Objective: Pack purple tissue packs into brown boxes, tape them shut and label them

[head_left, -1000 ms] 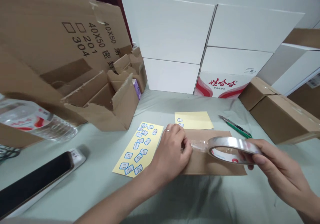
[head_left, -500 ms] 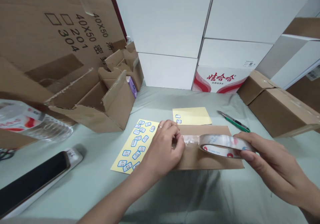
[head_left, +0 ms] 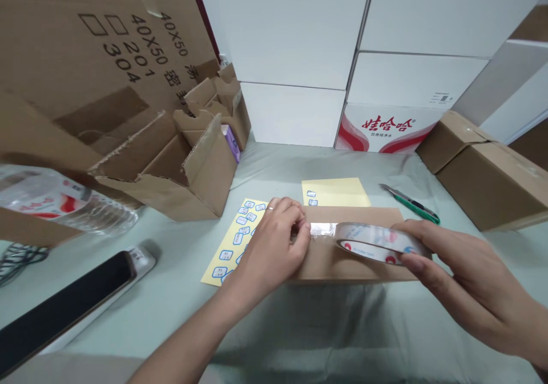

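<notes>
Now, tape point(head_left: 374, 235): over the box point(head_left: 331, 261)
Right hand point(head_left: 464, 273): fingers clamped on the tape
Left hand point(head_left: 276, 238): at the box's left end, fingers curled; cannot tell if pinching
Knife point(head_left: 413, 206): beyond the box, rightward

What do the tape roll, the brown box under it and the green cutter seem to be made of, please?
Tape roll: probably glossy plastic film; it gleams, as does the pulled-out strip.
Brown box: matt cardboard, judging by its dull, plain brown surface.
Green cutter: likely a smooth plastic handle, from its even colour, with a greyish, metallic-looking front end.
</notes>
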Available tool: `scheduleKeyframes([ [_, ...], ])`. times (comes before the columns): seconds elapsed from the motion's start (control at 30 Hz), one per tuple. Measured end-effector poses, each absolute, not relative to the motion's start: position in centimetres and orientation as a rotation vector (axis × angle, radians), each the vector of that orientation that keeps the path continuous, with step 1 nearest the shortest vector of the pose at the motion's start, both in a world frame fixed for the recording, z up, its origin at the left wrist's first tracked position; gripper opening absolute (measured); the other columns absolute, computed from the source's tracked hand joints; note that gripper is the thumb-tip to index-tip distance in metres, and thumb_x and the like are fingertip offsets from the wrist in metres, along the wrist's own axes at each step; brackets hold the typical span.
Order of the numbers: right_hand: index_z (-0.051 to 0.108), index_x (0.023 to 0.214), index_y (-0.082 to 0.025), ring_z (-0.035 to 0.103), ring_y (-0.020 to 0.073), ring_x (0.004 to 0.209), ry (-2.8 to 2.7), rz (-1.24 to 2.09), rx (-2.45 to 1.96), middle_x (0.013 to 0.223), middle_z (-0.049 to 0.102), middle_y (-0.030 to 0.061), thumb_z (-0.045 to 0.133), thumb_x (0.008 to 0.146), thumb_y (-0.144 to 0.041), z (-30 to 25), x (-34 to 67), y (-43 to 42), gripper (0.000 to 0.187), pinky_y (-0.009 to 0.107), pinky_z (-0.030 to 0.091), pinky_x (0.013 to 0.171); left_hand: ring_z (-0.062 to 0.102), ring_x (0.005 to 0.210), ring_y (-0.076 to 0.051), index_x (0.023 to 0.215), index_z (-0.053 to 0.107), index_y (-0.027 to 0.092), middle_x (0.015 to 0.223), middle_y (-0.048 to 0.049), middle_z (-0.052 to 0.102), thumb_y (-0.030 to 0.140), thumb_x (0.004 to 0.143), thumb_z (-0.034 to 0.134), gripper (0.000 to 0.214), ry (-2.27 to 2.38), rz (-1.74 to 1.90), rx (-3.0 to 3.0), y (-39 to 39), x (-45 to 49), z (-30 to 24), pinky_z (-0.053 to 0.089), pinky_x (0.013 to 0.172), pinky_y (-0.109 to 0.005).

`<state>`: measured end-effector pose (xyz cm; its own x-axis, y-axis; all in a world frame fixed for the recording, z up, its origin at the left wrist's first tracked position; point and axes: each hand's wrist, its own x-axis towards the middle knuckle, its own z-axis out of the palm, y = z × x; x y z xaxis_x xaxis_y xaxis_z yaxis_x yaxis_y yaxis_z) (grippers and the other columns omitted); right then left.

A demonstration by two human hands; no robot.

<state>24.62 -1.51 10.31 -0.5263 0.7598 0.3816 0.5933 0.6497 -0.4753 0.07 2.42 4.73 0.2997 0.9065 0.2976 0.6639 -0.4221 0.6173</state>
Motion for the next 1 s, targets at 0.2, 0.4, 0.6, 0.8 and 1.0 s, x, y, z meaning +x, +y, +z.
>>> scheduleKeyframes([
  [0.2, 0.055, 0.105, -0.023, 0.051, 0.0113, 0.05, -2.368, 0.347, -1.052, 0.068, 0.059, -0.0019, 0.044, 0.099, -0.025, 10.6, 24.0, -1.5, 0.013, 0.022, 0.04, 0.047, 0.05, 0.089, -0.023, 0.069, 0.044, 0.021, 0.085, -0.0051, 0.058, 0.01, 0.086, 0.044, 0.02, 1.445, 0.783, 2.266, 2.8, -0.1, 5.1, 0.042, 0.082, -0.039],
  [0.4, 0.052, 0.103, -0.022, 0.052, 0.0116, 0.054, -2.449, 0.266, -1.009, 0.071, 0.058, -0.0006, 0.042, 0.1, -0.026, 10.9, 23.1, -1.5, 0.012, 0.022, 0.04, 0.048, 0.051, 0.088, -0.023, 0.07, 0.042, 0.021, 0.084, -0.0057, 0.058, 0.008, 0.085, 0.044, 0.02, 1.482, 0.767, 2.311, 3.1, -0.1, 5.1, 0.042, 0.081, -0.039],
  [0.6, 0.05, 0.093, -0.023, 0.048, 0.0141, 0.051, -2.51, 0.211, -1.014, 0.067, 0.055, -0.0002, 0.039, 0.101, -0.028, 11.2, 22.1, -1.2, 0.014, 0.027, 0.033, 0.045, 0.05, 0.087, -0.023, 0.065, 0.04, 0.022, 0.083, -0.0051, 0.055, 0.01, 0.082, 0.05, 0.023, 1.549, 0.719, 2.316, 3.0, -0.1, 5.1, 0.044, 0.08, -0.04],
  [0.8, 0.048, 0.087, -0.023, 0.046, 0.0138, 0.051, -2.538, 0.214, -1.019, 0.066, 0.054, -0.0011, 0.039, 0.101, -0.028, 11.6, 21.4, -1.0, 0.017, 0.028, 0.033, 0.046, 0.052, 0.089, -0.025, 0.072, 0.044, 0.021, 0.087, -0.004, 0.051, 0.024, 0.08, 0.062, 0.02, 1.678, 0.67, 2.226, 3.2, -1.6, 5.1, 0.047, 0.078, -0.041],
  [1.0, 0.041, 0.076, -0.023, 0.048, 0.0148, 0.055, -2.567, 0.203, -1.116, 0.065, 0.054, -0.0001, 0.037, 0.102, -0.028, 12.3, 20.7, -0.5, 0.026, 0.027, 0.035, 0.051, 0.054, 0.103, -0.023, 0.101, 0.061, 0.014, 0.105, -0.0103, 0.061, 0.009, 0.092, 0.044, 0.02, 1.29, 0.996, 2.622, 0.0, -1.5, 4.4, 0.046, 0.092, -0.04],
])
